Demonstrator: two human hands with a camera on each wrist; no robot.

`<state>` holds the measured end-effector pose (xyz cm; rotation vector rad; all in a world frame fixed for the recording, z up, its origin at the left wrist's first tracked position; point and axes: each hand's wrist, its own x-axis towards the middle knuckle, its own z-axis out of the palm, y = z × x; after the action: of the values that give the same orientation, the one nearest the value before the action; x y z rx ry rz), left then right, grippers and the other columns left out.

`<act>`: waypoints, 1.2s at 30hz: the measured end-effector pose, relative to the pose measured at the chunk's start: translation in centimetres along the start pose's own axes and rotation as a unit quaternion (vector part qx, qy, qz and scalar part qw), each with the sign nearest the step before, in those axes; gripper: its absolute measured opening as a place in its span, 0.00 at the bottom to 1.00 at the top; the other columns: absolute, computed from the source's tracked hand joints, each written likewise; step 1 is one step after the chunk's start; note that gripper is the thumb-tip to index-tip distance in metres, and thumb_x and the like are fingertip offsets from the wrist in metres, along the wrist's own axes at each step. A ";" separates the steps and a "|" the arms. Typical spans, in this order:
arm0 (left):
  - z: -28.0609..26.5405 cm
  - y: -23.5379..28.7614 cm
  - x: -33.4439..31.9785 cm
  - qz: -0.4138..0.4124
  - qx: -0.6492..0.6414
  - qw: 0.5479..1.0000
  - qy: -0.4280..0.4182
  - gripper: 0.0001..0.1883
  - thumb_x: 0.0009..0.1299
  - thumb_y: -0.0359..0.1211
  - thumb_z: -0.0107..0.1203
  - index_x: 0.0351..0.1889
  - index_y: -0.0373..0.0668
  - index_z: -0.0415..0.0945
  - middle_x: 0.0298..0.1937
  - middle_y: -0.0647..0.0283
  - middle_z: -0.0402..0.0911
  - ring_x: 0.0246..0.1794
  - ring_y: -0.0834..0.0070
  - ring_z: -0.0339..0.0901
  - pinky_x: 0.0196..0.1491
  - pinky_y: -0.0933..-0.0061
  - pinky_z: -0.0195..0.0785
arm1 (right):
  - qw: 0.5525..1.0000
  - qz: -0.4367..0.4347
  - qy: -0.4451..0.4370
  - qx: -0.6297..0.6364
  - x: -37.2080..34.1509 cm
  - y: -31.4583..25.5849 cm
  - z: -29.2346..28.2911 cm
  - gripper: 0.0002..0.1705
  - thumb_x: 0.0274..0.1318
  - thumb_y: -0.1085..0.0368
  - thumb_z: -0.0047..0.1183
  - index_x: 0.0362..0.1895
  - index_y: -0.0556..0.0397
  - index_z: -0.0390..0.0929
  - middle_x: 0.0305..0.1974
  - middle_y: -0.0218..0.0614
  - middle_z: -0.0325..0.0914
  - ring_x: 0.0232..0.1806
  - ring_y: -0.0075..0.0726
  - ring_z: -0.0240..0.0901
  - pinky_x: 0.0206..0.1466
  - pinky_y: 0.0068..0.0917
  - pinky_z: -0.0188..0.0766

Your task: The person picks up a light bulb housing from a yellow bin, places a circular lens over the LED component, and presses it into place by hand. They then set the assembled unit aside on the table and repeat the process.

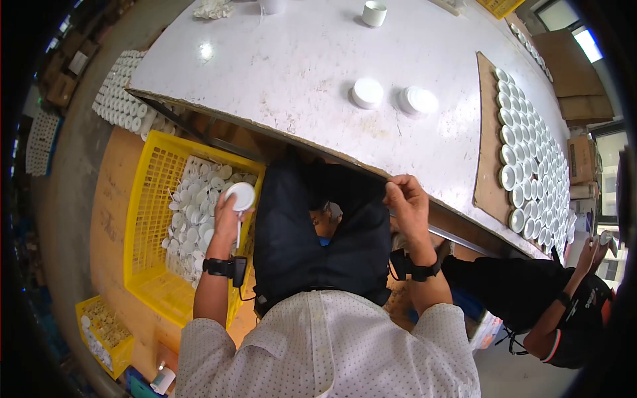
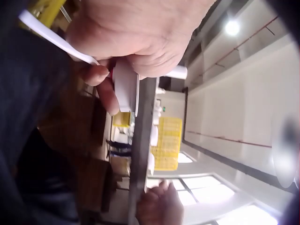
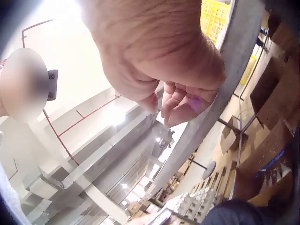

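At far left, rows of small white parts (image 1: 123,93) stand beyond the table's corner, and a small yellow crate (image 1: 123,357) sits lower down. Next comes a large yellow crate (image 1: 135,232), its high slotted walls around a heap of white discs (image 1: 192,212). Near its right-hand wall, the person's left hand (image 1: 225,225) grips a round white lid (image 1: 243,196) with bent fingers; a thin white strip (image 1: 238,229) runs down beside the palm. Dark trousers (image 1: 288,245) fill the space between the two hands, with the chipped front edge of a white table (image 1: 265,79) slanting past the knees. On top, a broad stretch of surface separates that edge from a white cup (image 1: 374,13) and two round white pieces (image 1: 367,93). Just beside the edge, the right hand (image 1: 410,204) is loosely curled, holding nothing visible; whether it touches the edge is unclear. Farther right, a brown board (image 1: 488,132) carries close-packed white cups (image 1: 531,159), and another person (image 1: 564,318) stands past the table.
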<state>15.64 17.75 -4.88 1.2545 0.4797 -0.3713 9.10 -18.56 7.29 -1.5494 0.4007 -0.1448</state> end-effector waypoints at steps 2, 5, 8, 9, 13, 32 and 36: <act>-3.8 -1.9 1.3 -0.022 0.001 0.998 0.055 0.14 0.66 0.31 0.45 0.49 0.40 0.64 0.41 0.57 0.76 0.28 0.66 0.78 0.20 0.77 0.64 | 0.998 -0.019 0.045 -0.036 0.4 -0.8 -1.1 0.04 0.56 0.69 0.52 0.34 0.54 0.72 0.25 0.26 0.71 0.24 0.17 0.67 0.28 0.15 0.64; -11.2 -7.0 3.3 -0.017 -0.059 0.985 0.160 0.20 0.59 0.27 0.48 0.50 0.40 0.61 0.44 0.55 0.73 0.36 0.63 0.76 0.31 0.69 0.75 | 0.988 -0.038 0.080 -0.127 1.1 -0.8 -3.2 0.05 0.57 0.67 0.49 0.36 0.53 0.72 0.27 0.27 0.70 0.28 0.20 0.66 0.33 0.18 0.65; -17.6 -12.1 4.1 -0.011 0.034 0.975 0.219 0.25 0.59 0.31 0.53 0.54 0.40 0.57 0.38 0.58 0.72 0.29 0.68 0.74 0.28 0.65 0.74 | 0.986 -0.062 0.103 -0.117 3.0 2.9 -6.6 0.10 0.61 0.61 0.46 0.42 0.53 0.70 0.33 0.29 0.67 0.33 0.22 0.63 0.35 0.20 0.67; -16.9 -11.1 2.4 0.000 -0.028 0.961 0.276 0.31 0.58 0.30 0.53 0.59 0.41 0.54 0.33 0.60 0.73 0.24 0.70 0.73 0.24 0.67 0.72 | 0.990 -0.025 0.071 -0.119 4.1 4.3 -8.7 0.11 0.61 0.61 0.45 0.42 0.54 0.69 0.33 0.29 0.67 0.35 0.23 0.63 0.37 0.21 0.67; -17.6 -9.3 -0.1 -0.104 0.240 0.879 0.399 0.42 0.53 0.36 0.54 0.65 0.34 0.48 0.50 0.40 0.72 0.51 0.51 0.71 0.51 0.67 0.64 | 0.970 -0.123 0.094 -0.189 5.9 5.1 -9.4 0.13 0.61 0.59 0.46 0.40 0.56 0.72 0.25 0.24 0.64 0.23 0.17 0.57 0.23 0.15 0.55; 6.2 -7.0 0.5 0.315 0.354 0.879 -0.052 0.13 0.66 0.37 0.48 0.41 0.38 0.76 0.48 0.48 0.75 0.53 0.58 0.72 0.50 0.62 0.64 | 0.956 -0.145 0.155 -0.203 6.4 4.1 -10.2 0.16 0.54 0.57 0.56 0.34 0.59 0.77 0.25 0.34 0.72 0.24 0.27 0.65 0.24 0.25 0.65; 7.4 -6.3 -0.8 0.250 0.516 0.816 -0.075 0.25 0.64 0.39 0.49 0.58 0.41 0.63 0.68 0.51 0.52 0.69 0.55 0.45 0.64 0.55 0.44 | 0.954 -0.186 0.142 -0.190 4.9 2.7 -8.4 0.16 0.54 0.57 0.56 0.33 0.60 0.77 0.24 0.34 0.72 0.23 0.27 0.64 0.24 0.26 0.65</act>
<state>12.73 8.88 -7.85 2.3140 -0.2806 -0.2679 10.33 -28.07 4.07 -1.9846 0.3710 -0.6182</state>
